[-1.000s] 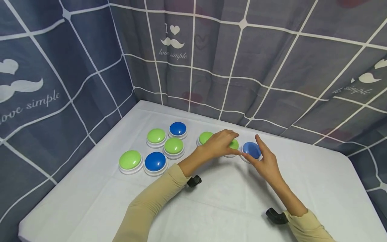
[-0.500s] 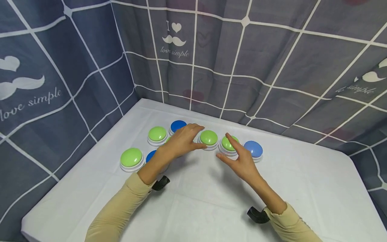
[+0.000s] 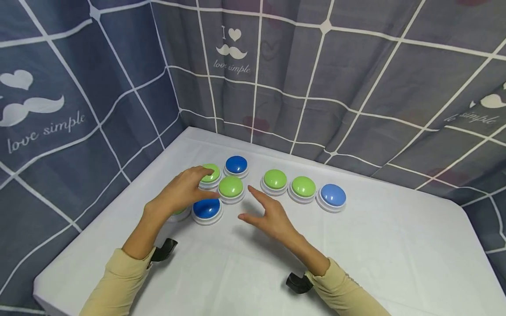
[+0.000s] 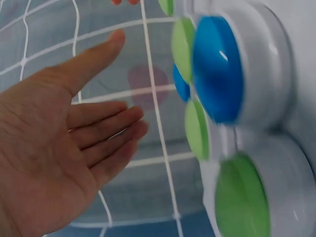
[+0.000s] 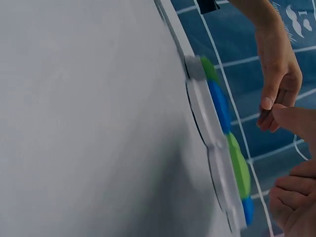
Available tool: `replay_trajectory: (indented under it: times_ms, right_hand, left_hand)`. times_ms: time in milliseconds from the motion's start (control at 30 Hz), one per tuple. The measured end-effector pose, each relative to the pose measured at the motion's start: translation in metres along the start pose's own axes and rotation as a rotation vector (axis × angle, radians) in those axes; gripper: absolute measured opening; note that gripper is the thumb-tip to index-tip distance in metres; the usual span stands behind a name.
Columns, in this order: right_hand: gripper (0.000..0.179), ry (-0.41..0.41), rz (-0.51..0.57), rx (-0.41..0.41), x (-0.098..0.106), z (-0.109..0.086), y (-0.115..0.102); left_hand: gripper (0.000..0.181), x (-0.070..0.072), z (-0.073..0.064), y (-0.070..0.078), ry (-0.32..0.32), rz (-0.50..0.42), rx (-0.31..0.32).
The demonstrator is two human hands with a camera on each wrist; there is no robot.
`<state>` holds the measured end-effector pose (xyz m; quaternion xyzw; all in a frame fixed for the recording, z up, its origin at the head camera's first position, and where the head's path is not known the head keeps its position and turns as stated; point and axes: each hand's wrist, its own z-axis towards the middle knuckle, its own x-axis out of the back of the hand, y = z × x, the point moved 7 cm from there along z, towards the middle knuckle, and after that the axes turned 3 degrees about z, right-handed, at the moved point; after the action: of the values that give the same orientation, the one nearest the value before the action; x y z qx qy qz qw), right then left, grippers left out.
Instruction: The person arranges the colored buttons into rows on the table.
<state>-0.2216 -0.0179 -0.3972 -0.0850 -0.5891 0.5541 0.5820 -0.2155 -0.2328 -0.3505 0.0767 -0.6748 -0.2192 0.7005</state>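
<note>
In the head view my left hand hovers over the left-hand cluster of round push buttons, fingers apart, holding nothing. It partly covers the far-left green button and the rear green button. Just to its right sit the front blue button and the middle green button. My right hand, thumb and fingers spread, is in the air right of that middle button, also holding nothing. The left wrist view shows the left palm beside the domes, apart from the blue button.
At the back of the cluster stands another blue button. To the right, a row holds two green buttons, one beside the other, and a lighter blue button. A white cloth covers the table; a checked curtain hangs behind.
Both hands have swept left, from the right-hand row of buttons to the left-hand cluster. The right hand has left the lighter blue button; the buttons stay where they were.
</note>
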Motion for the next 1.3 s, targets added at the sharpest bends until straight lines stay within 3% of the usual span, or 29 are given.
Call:
replay_trajectory:
  times_ms: [167,300,467,633,800,1033,1300]
  right_hand:
    - [0.077,-0.090,0.006,0.012,-0.029,0.007,-0.004]
    - [0.074,-0.138,0.006,0.023,-0.046,0.011,-0.003]
    - [0.070,-0.157,0.013,0.047,-0.061,0.015,-0.003]
    - [0.073,-0.203,0.016,0.077,-0.074,0.018,-0.007]
    - [0.074,-0.209,0.014,0.081,-0.081,0.020,-0.011]
    - [0.066,-0.190,-0.004,0.093,-0.084,0.019,-0.011]
    - [0.064,-0.152,-0.023,0.123,-0.081,0.017,-0.015]
  left_hand:
    - [0.079,-0.004,-0.013,-0.018,-0.076,0.039,-0.005]
    - [0.082,-0.013,-0.016,-0.025,-0.131,0.044,-0.035]
    - [0.085,-0.025,-0.016,-0.029,-0.171,0.042,-0.061]
    - [0.090,-0.032,-0.018,-0.031,-0.208,0.072,-0.049]
    - [0.082,-0.036,-0.019,-0.033,-0.240,0.140,-0.053]
    - [0.066,-0.036,-0.019,-0.035,-0.233,0.140,-0.069]
    - [0.066,-0.032,-0.023,-0.033,-0.205,0.102,-0.080]
